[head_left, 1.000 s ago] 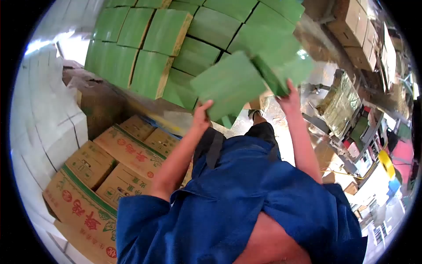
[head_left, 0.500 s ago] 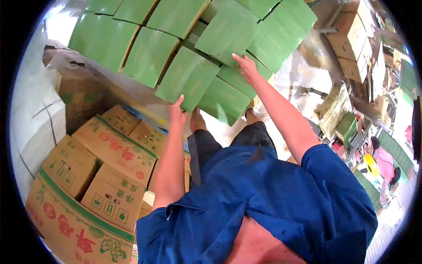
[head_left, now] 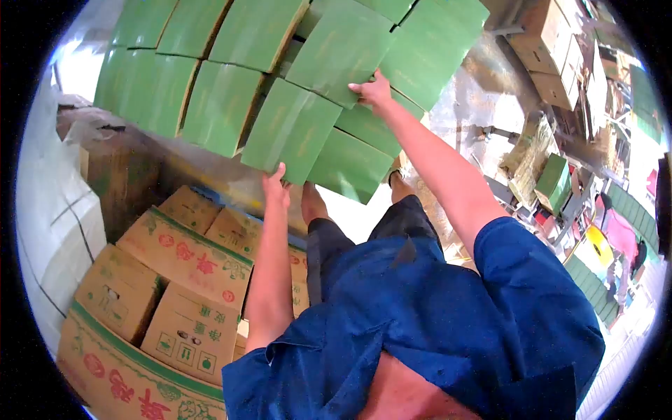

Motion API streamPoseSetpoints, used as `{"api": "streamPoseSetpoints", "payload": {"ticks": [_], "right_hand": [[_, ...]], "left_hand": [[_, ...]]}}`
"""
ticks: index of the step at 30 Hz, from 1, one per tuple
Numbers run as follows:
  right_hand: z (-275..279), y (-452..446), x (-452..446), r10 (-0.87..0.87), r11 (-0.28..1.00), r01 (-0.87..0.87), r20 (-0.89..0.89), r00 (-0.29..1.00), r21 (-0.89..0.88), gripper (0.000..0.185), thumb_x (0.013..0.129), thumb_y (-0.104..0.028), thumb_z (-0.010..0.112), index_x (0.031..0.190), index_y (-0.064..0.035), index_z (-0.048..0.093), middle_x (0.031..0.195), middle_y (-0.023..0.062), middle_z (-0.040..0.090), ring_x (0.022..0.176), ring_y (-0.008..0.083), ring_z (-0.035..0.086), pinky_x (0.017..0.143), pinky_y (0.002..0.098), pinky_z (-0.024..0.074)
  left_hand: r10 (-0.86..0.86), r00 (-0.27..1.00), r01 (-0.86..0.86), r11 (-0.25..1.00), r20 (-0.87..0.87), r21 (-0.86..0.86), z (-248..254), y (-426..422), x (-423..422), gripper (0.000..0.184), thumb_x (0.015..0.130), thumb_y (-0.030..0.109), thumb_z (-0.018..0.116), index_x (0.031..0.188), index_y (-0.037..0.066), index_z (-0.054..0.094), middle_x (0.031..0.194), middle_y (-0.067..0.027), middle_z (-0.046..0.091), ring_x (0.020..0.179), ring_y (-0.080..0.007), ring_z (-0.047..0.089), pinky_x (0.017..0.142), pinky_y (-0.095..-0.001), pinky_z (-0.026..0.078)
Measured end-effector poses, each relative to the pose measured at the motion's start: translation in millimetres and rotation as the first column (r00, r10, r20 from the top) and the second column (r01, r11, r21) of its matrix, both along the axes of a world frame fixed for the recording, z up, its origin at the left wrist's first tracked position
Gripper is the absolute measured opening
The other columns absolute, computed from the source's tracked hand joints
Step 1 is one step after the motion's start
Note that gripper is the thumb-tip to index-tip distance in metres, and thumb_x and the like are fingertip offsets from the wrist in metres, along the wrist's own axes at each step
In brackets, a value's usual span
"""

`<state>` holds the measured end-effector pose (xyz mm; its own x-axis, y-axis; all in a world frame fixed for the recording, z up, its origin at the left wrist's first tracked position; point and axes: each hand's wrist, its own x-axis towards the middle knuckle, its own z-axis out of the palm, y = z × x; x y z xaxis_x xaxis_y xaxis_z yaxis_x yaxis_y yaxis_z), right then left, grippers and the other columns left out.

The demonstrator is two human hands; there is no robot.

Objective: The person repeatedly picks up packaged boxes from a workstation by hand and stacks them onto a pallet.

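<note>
Green flat-topped boxes (head_left: 224,105) form a packed layer in front of me. My left hand (head_left: 277,187) is at the near edge of one green box (head_left: 290,129); its thumb shows against the edge and the other fingers are partly hidden. Further up and to the right, my right hand (head_left: 372,91) grips the right edge of an overlapping green box (head_left: 341,52), thumb on the top face. Whether either box is lifted off those below cannot be made out. A lower green box (head_left: 350,164) lies between my hands and my legs.
Brown printed cartons (head_left: 189,325) are stacked at my lower left, beside a white wrapped bulk (head_left: 70,231). More brown cartons (head_left: 549,52) stand at the upper right. A green box (head_left: 553,183) and a yellow round object (head_left: 597,245) sit among clutter on the right.
The view has shifted, so the green boxes appear a little further left and the cartons lower. Both hands remain at the box edges, slightly further left in view.
</note>
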<state>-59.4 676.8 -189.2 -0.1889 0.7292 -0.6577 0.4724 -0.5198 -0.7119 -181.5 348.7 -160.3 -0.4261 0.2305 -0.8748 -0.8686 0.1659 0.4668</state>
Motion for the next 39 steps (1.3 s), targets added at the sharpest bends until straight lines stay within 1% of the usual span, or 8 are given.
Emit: {"api": "streamPoseSetpoints", "payload": {"ticks": [3,5,13,15,22,28,30,39], "right_hand": [[-31.5,17.1,5.9,0.121,0.986,-0.133,0.113,0.986,0.104,0.099,0.058,-0.021,0.089,0.139,0.0015,0.037,0.116,0.0165,0.064,0.091,0.0247,0.067,0.082,0.0348,0.053],[-27.0,37.1,8.9,0.276,0.961,-0.274,0.177,0.945,-0.039,0.104,0.056,-0.027,0.089,0.139,0.005,0.035,0.115,0.0177,0.064,0.094,0.0245,0.066,0.085,0.0347,0.0519],[26.3,78.3,15.2,0.154,0.933,-0.194,0.152,0.976,0.304,0.087,0.066,-0.018,0.081,0.139,0.0022,0.039,0.122,0.0212,0.059,0.107,0.0263,0.06,0.088,0.0359,0.05],[31.2,87.0,18.4,0.183,0.888,-0.254,0.212,0.96,0.383,0.093,0.068,-0.021,0.08,0.144,0.0017,0.031,0.109,0.0169,0.066,0.094,0.0244,0.065,0.08,0.0353,0.0522],[15.0,93.4,34.1,0.167,0.887,-0.223,0.17,0.971,0.403,0.089,0.069,-0.023,0.08,0.143,-0.0024,0.037,0.123,0.0205,0.059,0.111,0.0262,0.06,0.094,0.0351,0.0467],[33.9,66.0,30.7,0.105,0.973,-0.108,0.026,0.994,0.205,0.085,0.074,-0.025,0.078,0.144,-0.0033,0.036,0.141,0.0211,0.044,0.115,0.0295,0.057,0.095,0.0383,0.0464],[28.5,58.7,31.8,0.101,0.992,-0.103,0.038,0.994,0.078,0.087,0.076,-0.027,0.076,0.147,-0.0041,0.03,0.143,0.0213,0.042,0.113,0.0265,0.057,0.089,0.0369,0.0497],[17.0,39.7,6.7,0.032,0.999,-0.033,-0.062,0.998,-0.028,0.093,0.078,-0.029,0.077,0.148,-0.0013,0.021,0.126,0.017,0.054,0.101,0.0229,0.059,0.077,0.0344,0.0512]], "left_hand": [[-0.088,0.996,0.088,0.996,0.002,-0.028,8.4,1.6,-7.9,0.062,0.087,0.009,0.066,0.14,0.01,0.035,0.127,-0.0089,0.053,0.109,-0.0265,0.055,0.088,-0.0434,0.05],[-0.099,0.952,0.033,0.974,-0.289,-0.223,27.0,17.1,-14.2,0.065,0.082,0.006,0.071,0.138,0.011,0.038,0.125,-0.006,0.054,0.103,-0.0219,0.056,0.085,-0.0378,0.046],[-0.281,0.85,0.109,0.922,-0.446,-0.372,17.0,16.6,-64.6,0.067,0.077,0.01,0.077,0.134,0.002,0.043,0.122,-0.0147,0.056,0.109,-0.0263,0.054,0.096,-0.0374,0.042],[-0.708,0.508,0.135,0.628,-0.491,-0.767,29.9,26.3,-58.3,0.065,0.078,0.02,0.076,0.133,0.003,0.045,0.123,-0.0188,0.055,0.115,-0.0333,0.052,0.101,-0.0421,0.04],[-0.75,-0.119,0.173,0.629,-0.65,-0.758,64.3,106.5,-134.0,0.069,0.083,0.034,0.069,0.14,0.007,0.041,0.141,-0.0254,0.039,0.133,-0.0395,0.034,0.108,-0.0463,0.031],[-0.815,-0.086,0.105,0.564,-0.573,-0.819,-2.8,201.7,-248.5,0.084,0.078,0.056,0.065,0.141,0.007,0.04,0.141,-0.0202,0.042,0.132,-0.036,0.038,0.108,-0.0476,0.031],[-0.949,-0.003,0.271,0.303,-0.316,-0.914,12.6,232.0,-264.5,0.09,0.074,0.064,0.064,0.142,0.01,0.04,0.137,-0.0179,0.048,0.127,-0.0342,0.044,0.105,-0.0472,0.033],[-0.789,-0.053,0.481,0.517,-0.612,-0.708,3.6,226.9,-286.9,0.081,0.076,0.051,0.072,0.141,0.011,0.044,0.138,-0.0182,0.049,0.126,-0.0318,0.048,0.103,-0.0408,0.038]]}}
